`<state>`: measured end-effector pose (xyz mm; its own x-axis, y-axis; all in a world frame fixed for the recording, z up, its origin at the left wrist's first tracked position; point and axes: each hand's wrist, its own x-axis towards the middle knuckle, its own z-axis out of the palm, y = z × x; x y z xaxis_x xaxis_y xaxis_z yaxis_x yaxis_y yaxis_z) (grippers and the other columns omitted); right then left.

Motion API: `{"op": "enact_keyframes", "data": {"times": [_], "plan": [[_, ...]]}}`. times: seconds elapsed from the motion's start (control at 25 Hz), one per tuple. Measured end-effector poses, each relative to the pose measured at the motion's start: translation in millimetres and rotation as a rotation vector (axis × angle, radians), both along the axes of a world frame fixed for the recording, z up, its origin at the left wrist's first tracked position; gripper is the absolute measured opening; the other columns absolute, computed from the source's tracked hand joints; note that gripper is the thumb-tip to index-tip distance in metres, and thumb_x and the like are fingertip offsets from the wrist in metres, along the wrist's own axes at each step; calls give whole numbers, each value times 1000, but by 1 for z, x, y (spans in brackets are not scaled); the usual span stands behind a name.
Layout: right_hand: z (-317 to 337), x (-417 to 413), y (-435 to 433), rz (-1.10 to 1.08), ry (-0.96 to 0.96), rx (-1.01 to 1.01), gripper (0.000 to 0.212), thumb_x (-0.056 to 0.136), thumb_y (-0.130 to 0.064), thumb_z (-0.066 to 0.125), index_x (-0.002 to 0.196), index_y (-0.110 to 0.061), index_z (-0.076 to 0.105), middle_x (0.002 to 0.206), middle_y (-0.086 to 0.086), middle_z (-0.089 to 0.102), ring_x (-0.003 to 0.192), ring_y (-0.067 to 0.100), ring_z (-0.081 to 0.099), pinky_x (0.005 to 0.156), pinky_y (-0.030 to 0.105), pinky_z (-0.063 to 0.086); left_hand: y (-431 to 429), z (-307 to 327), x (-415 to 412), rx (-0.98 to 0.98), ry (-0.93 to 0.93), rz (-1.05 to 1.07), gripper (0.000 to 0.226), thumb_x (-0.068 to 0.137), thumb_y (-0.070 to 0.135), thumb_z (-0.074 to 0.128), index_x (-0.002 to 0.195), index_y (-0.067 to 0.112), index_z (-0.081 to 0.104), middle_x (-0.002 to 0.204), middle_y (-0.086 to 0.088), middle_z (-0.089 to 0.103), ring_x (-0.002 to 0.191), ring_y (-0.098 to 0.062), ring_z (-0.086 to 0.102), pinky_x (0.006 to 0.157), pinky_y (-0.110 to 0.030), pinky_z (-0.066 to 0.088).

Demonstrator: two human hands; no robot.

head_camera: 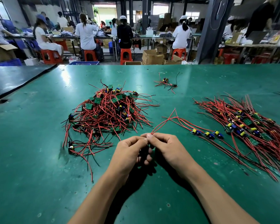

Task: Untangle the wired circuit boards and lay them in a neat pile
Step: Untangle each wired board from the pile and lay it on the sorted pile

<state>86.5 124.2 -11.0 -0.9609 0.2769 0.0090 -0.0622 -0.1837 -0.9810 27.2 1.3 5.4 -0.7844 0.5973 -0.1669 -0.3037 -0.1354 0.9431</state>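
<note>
1. Head view: I see left hand [129,149] and right hand [165,146] pinching red wires [165,122] at centre, the ends pointing away from me.
2. Tangled heap [107,110] lies left; sorted pile [249,125] lies right, its long axis diagonal.
3. Green table [39,159]; workers [86,34] sit beyond it.

Table [39,159]: green mat, scuffed with pale marks. A black mat [14,80] abuts it at far left.

Tangled heap [107,110]: mostly red wires, some black; green boards; yellow and blue parts.

Sorted pile [249,125], right: same red and black wires, green boards, yellow and blue parts.

Row of three boards [207,134]: blue and yellow parts, red leads.

Loose wire pair [158,126]: red.

Small far cluster [166,83]: red and black wires, yellow part; board colour unclear at this range.

Small ring [119,85] beside heap: yellow.

Background: stools [126,54] orange-red, boxes [152,57] brown, crate [84,63] blue.
</note>
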Motion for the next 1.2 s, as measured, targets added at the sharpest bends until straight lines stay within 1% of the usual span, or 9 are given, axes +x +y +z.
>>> {"op": "enact_keyframes", "data": {"times": [0.2,0.32,0.52,0.6,0.68,0.84,0.96,1.08,1.2], "plan": [[0,0,3,-61,-39,21,21,97,-22,63,94,-4,74,61,5,57,48,17,49,49,26,43,-2,-4,1,-19,50,-64,9,93,2,58,89,-2,65,69,-17,66,54,-23,65,49,-28,55],[0,2,4,-84,-58,108,19,96,-22,65,97,-6,76,73,8,65,52,16,53,52,27,44,-3,-4,1,-31,43,-77,10,90,0,61,85,0,70,72,-20,67,59,-28,67,56,-32,59],[1,2,7,-111,-69,143,17,93,-21,69,92,-7,77,84,12,69,66,22,61,63,36,50,-2,-3,4,-47,55,-49,13,88,-1,64,77,0,71,68,-20,62,50,-26,63,45,-28,51],[0,0,11,-238,-84,308,15,92,-21,70,88,-10,78,77,-1,69,60,15,58,60,30,47,0,-3,5,-84,87,-55,12,87,-2,64,75,-2,69,65,-19,61,47,-25,61,43,-26,49],[-1,-2,16,-364,-109,401,15,93,-24,69,87,-14,79,64,-15,61,43,10,46,45,21,35,0,-2,3,-120,119,-81,16,85,-2,65,71,2,68,62,-19,60,45,-25,60,43,-25,48],[-3,-4,23,-497,-101,284,18,94,-27,66,89,-14,77,42,-15,41,35,12,30,40,18,27,-3,0,2,-130,136,-165,16,85,-1,65,71,4,66,61,-16,60,46,-22,59,45,-23,48],[-1,-3,19,-421,-91,178,23,95,-31,65,92,-11,76,45,-12,38,41,12,31,40,17,29,-2,1,2,-111,106,-127,15,87,0,63,73,3,67,60,-15,62,45,-21,58,44,-23,48],[4,4,9,-132,-96,-3,32,94,-31,67,96,1,69,52,0,50,39,10,44,37,16,31,-3,0,1,-80,93,-52,16,92,6,60,81,0,70,64,-16,63,45,-21,56,43,-23,48],[8,7,2,-60,-149,47,25,96,-28,64,92,-5,73,57,8,58,36,10,47,36,15,28,-3,-1,0,-71,93,-41,17,92,6,61,81,-1,72,64,-16,64,45,-21,56,44,-24,48]]}}
